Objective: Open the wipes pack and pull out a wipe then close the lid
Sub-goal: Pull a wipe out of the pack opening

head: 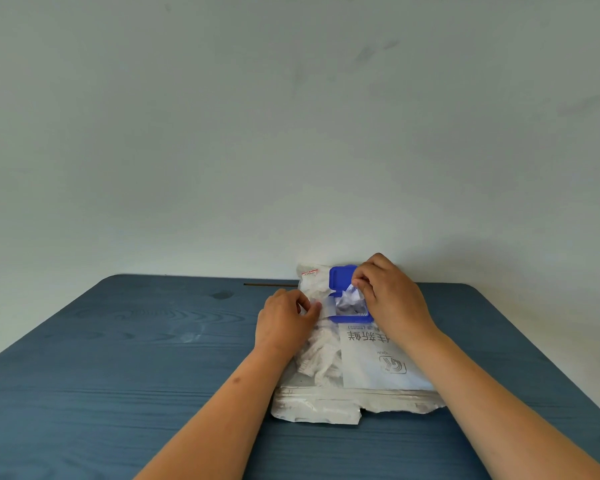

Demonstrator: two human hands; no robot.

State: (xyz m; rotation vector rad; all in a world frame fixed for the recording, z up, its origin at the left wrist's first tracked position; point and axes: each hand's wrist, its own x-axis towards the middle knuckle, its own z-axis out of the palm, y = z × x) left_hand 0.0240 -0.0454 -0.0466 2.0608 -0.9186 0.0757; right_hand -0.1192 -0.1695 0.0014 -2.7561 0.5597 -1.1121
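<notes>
A white wipes pack (371,362) with printed characters lies flat on the blue table (118,375). Its blue plastic lid (342,276) stands flipped open toward the wall, above the blue frame of the opening (350,319). My right hand (392,292) pinches a crumpled wipe (350,295) that sticks up out of the opening. My left hand (284,320) rests on the pack's left side, thumb and finger pinched on a clear peeled film (326,308) beside the opening.
The pack's torn near edge (326,410) lies crumpled toward me. A thin dark slot (271,284) runs along the table's far edge, where the table meets a plain pale wall (291,133).
</notes>
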